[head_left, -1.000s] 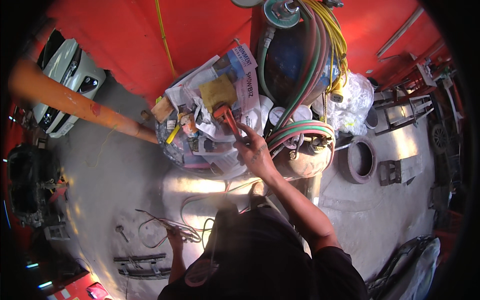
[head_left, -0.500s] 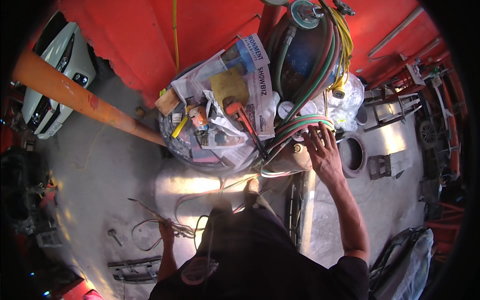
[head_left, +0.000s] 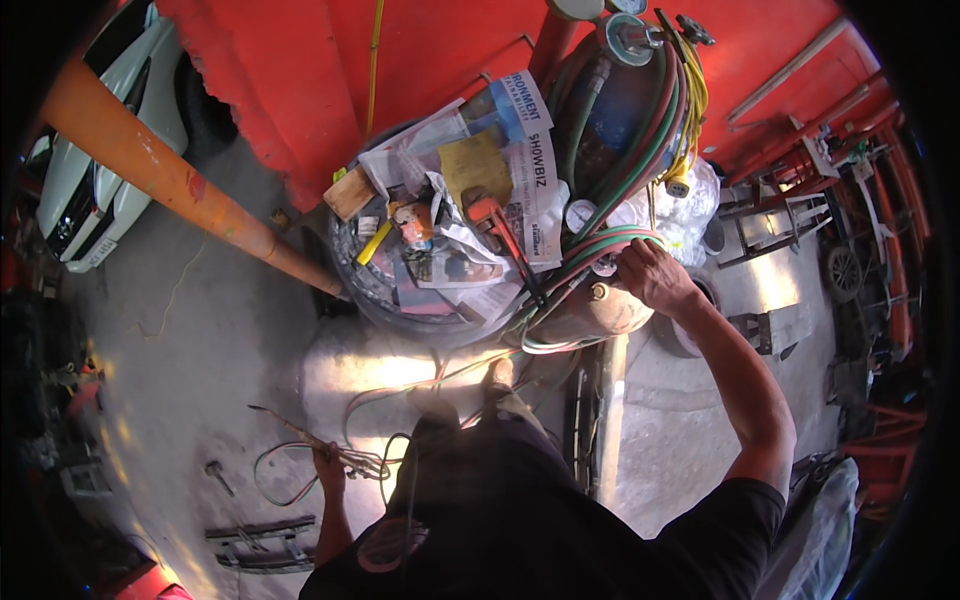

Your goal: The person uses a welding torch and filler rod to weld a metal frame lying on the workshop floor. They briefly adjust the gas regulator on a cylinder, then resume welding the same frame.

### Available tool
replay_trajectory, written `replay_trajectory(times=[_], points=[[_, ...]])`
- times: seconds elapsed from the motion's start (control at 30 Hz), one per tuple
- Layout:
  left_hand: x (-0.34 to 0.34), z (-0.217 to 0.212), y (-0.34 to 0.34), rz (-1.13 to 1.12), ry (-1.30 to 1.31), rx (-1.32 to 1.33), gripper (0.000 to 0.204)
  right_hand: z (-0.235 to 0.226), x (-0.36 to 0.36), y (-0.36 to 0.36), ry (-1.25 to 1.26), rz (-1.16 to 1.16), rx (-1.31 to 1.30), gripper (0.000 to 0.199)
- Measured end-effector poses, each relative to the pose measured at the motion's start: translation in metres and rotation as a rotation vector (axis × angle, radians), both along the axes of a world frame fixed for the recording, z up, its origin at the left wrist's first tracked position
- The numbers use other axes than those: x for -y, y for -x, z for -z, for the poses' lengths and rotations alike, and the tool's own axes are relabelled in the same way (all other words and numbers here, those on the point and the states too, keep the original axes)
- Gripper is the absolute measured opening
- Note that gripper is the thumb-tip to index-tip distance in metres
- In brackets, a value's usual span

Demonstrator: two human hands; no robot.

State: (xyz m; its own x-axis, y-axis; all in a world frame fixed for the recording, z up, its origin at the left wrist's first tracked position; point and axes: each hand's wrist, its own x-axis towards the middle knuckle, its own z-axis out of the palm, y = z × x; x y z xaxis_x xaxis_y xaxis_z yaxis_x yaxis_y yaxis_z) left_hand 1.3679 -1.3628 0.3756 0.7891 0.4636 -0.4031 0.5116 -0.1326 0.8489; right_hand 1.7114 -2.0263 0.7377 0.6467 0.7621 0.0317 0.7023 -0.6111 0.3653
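Observation:
My left hand point(head_left: 328, 466) is closed around a gas torch point(head_left: 300, 430), held low at my left with its thin tip angled up and away. Red and green hoses loop from the torch's rear. At the right, my right hand point(head_left: 655, 277) has its fingers curled in at the top of a tan gas cylinder point(head_left: 610, 308). Whatever those fingers grip is hidden behind them. Coiled red and green hoses point(head_left: 600, 245) lie against the fingertips, and a round pressure gauge point(head_left: 579, 215) shows just beyond.
A drum point(head_left: 400, 325) bears newspapers point(head_left: 545, 200), a red pipe wrench point(head_left: 490, 220) and a yellow-handled tool point(head_left: 374, 243). Behind stands a dark blue cylinder point(head_left: 610, 120). An orange post point(head_left: 180, 180) slants across the left. A tire point(head_left: 690, 325) lies beyond my right wrist.
My right hand has gone from spread fingers over the hoses to curled fingers at the cylinder top, its elbow swinging outward to the right. My left hand still holds the torch.

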Motion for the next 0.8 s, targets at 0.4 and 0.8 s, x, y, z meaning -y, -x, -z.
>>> replay_trajectory(times=[0.4, 0.8], points=[[-0.015, 0.01, 0.029, -0.067, 0.003, 0.061, 0.038, 0.042, -0.01, 0.011, -0.317, 0.372, 0.106, 0.009], [0.061, -0.048, 0.043, -0.38, 0.021, 0.176, 0.035, 0.021, -0.02, 0.014, -0.367, 0.457, -0.013, 0.024]])
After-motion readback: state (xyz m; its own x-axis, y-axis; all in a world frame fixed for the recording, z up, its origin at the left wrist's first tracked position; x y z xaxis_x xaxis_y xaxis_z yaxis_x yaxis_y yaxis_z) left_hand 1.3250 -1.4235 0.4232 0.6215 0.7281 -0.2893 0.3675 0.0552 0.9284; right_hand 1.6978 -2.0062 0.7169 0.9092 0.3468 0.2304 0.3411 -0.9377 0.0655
